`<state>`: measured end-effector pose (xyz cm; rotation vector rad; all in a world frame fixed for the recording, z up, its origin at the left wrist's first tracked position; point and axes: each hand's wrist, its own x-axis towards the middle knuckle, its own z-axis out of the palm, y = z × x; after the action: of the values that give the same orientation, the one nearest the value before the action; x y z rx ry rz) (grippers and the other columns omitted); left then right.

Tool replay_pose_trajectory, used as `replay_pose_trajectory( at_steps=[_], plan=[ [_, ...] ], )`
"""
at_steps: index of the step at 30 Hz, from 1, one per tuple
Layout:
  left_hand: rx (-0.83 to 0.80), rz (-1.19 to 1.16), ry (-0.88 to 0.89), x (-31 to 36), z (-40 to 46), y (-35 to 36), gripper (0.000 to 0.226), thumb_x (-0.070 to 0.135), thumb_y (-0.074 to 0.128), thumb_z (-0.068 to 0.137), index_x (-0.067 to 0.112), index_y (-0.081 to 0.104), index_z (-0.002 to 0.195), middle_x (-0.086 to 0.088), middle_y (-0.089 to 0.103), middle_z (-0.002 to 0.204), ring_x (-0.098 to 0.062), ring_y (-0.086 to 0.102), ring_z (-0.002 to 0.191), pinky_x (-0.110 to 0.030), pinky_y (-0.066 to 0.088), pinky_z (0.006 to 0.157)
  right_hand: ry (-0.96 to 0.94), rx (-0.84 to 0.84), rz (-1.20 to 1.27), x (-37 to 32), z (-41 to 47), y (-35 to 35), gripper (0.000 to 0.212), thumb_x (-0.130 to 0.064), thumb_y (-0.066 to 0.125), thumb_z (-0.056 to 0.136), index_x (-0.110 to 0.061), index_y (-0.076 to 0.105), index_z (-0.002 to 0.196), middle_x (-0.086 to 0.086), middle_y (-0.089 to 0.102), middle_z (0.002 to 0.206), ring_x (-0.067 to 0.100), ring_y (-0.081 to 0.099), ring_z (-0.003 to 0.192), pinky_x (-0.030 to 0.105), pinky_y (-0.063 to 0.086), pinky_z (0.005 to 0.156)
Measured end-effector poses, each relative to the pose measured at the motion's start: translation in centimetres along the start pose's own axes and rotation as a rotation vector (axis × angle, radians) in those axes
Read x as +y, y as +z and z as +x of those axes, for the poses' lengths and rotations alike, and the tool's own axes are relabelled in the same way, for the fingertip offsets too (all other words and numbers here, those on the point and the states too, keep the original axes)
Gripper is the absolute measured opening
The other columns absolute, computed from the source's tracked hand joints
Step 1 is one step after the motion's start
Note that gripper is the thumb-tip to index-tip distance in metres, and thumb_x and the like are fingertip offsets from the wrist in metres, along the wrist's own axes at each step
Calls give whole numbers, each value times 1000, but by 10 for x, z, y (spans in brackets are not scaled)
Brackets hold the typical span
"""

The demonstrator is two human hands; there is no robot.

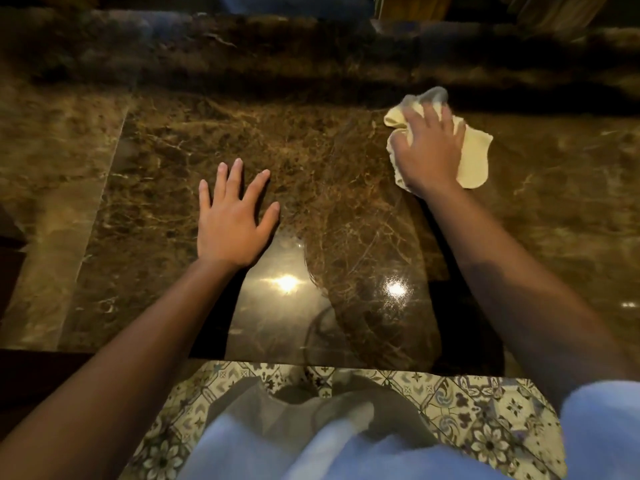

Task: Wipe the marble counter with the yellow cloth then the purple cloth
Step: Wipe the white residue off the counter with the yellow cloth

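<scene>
The brown marble counter (166, 188) fills most of the head view. A crumpled pale yellow cloth (474, 161) lies on it at the right. My right hand (427, 150) presses down on the cloth with spread fingers, covering its middle. My left hand (232, 216) rests flat on the bare marble left of centre, fingers straight and spread, holding nothing. No purple cloth is in view.
The counter's near edge (311, 358) runs across the lower frame, with a patterned tiled floor (485, 427) below it. A raised marble ledge (242, 53) runs along the back. Two bright lamp reflections shine on the marble near the front edge.
</scene>
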<state>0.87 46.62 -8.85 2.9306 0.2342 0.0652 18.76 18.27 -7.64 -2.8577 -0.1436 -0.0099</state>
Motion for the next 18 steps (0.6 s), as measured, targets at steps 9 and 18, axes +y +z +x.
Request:
replay_pose_trajectory(
  at_steps=[9,18],
  plan=[
    [-3,-5,-10,2,-2,-2,63,59,35,104,32,34,160,-14,20,173,-34,10,161,-60,7,128,-507,-143,104,-33,-125,12,44,-34,50,102,-28,59,144,2,45,162,31,25,157,60,12,126],
    [-13,-124,-2,5,-12,-14,57,47,45,106,22,42,158,-17,25,171,-34,12,161,-60,7,128,-432,-30,228,-17,-269,10,32,-33,56,94,-30,73,122,-6,62,147,25,46,144,48,27,119]
  ],
)
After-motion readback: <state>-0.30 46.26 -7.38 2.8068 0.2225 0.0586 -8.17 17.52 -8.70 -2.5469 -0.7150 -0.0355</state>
